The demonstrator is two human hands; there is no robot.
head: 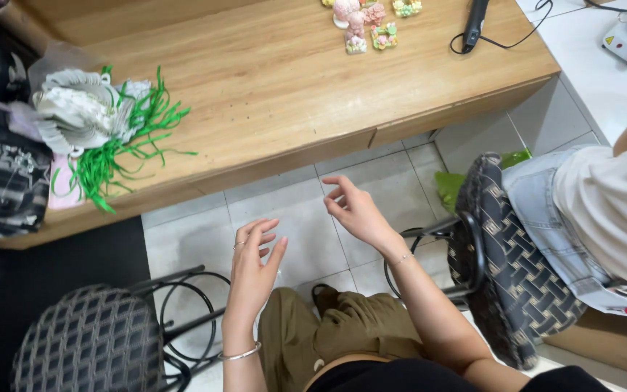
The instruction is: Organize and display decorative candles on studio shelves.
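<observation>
My left hand (pixel 252 263) hangs in the air above my lap, fingers apart and holding nothing; it wears rings and a thin bracelet. My right hand (pixel 353 205) is raised a little further forward, fingers loosely spread, also empty. Both hands are in front of the wooden table (pixel 277 80) and touch nothing. On the table's left end lies a pile of white tags with green ribbon strands (pixel 103 120). My olive trousers (pixel 328 334) show below.
Small pastel decorated trinkets (pixel 368 22) lie at the table's far edge, next to a black corded tool (pixel 474 22). A woven stool (pixel 92 341) stands at my left. At my right, another person in jeans sits on a woven chair (pixel 506 254). A dark bag (pixel 1 181) sits at the left.
</observation>
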